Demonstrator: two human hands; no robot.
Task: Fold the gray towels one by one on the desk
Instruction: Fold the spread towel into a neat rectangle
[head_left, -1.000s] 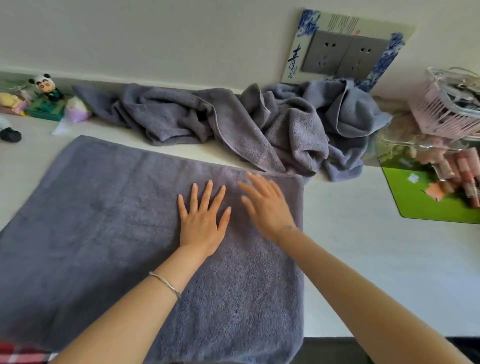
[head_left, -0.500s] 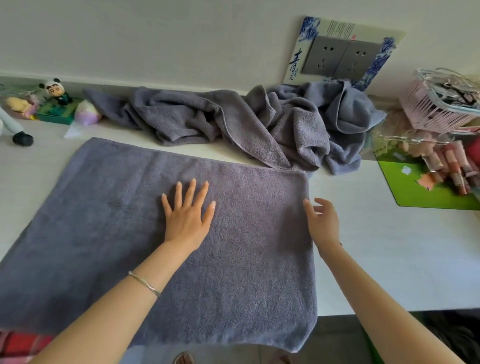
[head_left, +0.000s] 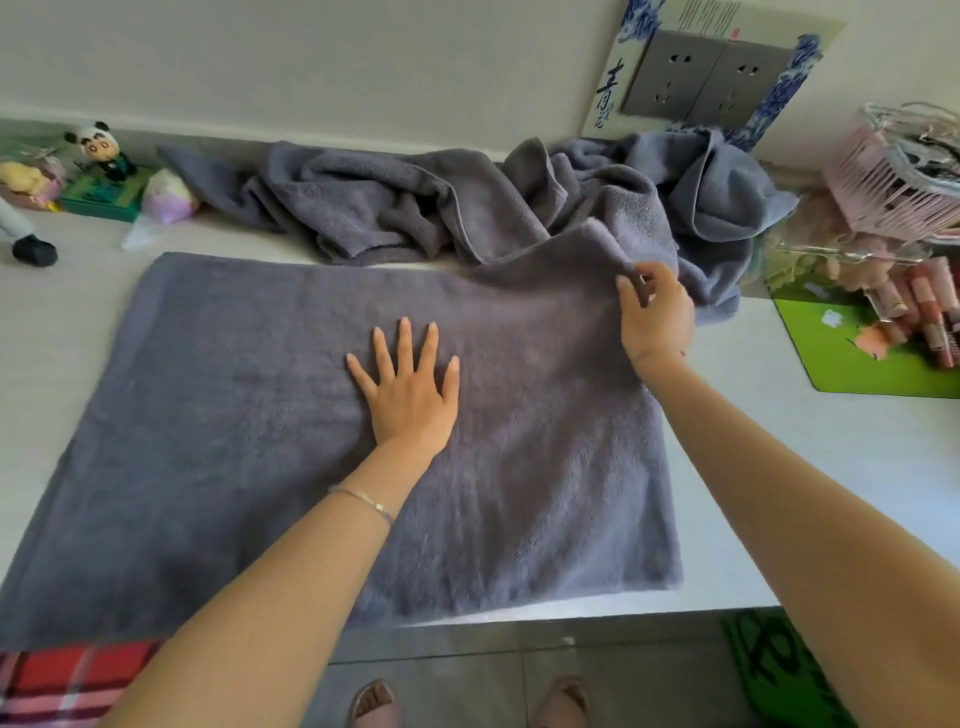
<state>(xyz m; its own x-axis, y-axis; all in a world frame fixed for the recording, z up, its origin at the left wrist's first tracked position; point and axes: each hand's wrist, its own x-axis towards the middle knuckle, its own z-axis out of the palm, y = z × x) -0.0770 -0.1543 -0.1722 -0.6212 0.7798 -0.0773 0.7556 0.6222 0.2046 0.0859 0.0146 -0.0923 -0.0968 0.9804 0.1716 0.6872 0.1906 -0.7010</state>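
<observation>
Now right hand pinching towel corner.

A plain pale wall runs across the top, meeting the white bench along a grey strip. At two o'clock on the wall sits a grey double socket plate framed by a blue-and-white patterned card. Below the bench edge, at six o'clock, grey floor tiles show, with a green patterned mat toward five o'clock. Light is soft and even.

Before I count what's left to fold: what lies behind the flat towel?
A crumpled heap of gray towels along the wall. How many are in it cannot be told; folds hide their edges.
</observation>
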